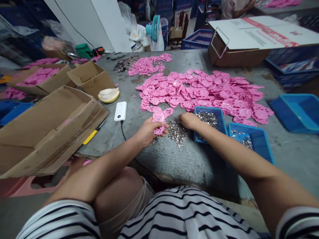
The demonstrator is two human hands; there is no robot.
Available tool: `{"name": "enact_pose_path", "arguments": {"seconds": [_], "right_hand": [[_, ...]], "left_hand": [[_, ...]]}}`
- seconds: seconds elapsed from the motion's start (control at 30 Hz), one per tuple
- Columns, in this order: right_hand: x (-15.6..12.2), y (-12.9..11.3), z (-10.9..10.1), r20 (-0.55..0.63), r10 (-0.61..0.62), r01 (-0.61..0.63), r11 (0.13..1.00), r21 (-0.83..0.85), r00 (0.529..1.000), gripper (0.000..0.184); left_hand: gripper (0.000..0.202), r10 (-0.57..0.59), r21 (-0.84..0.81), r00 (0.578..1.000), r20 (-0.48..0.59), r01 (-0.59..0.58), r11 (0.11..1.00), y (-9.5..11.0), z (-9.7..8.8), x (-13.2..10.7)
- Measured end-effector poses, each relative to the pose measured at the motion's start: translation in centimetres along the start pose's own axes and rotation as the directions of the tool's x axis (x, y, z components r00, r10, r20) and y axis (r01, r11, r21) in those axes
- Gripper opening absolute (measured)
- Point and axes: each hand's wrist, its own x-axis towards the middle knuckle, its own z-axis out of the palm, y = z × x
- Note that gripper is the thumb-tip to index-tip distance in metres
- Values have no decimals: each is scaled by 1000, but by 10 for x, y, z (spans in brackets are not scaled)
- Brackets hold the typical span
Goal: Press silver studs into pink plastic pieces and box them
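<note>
My left hand (pixel 147 131) is closed around a flat pink plastic piece (pixel 159 120) with a scalloped outline and small holes. To its right, my right hand (pixel 188 120) is at the upper right edge of a heap of small shiny metal parts (pixel 177 133). Its fingers are bent together, and whatever is between them is too small or hidden to make out. A blue bin (pixel 219 114) holding more of the metal parts stands under my right forearm. Beyond both hands spreads a large pile of similar pink pieces (pixel 199 88).
A second blue bin (pixel 267 146) with metal parts is at the right, near another blue tray (pixel 296 113). On the left are a white power bank (pixel 120 111) with a cable, a yellow-handled knife (pixel 90 136), a fruit rind (pixel 109 95) and an open carton (pixel 50 132).
</note>
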Motion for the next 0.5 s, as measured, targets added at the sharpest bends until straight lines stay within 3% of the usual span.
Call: {"name": "enact_pose_path", "arguments": {"seconds": [0.5], "right_hand": [[14, -17, 1, 45, 84, -88, 991, 102, 995, 33]], "left_hand": [[12, -24, -15, 1000, -7, 24, 1000, -6, 4, 2]]}}
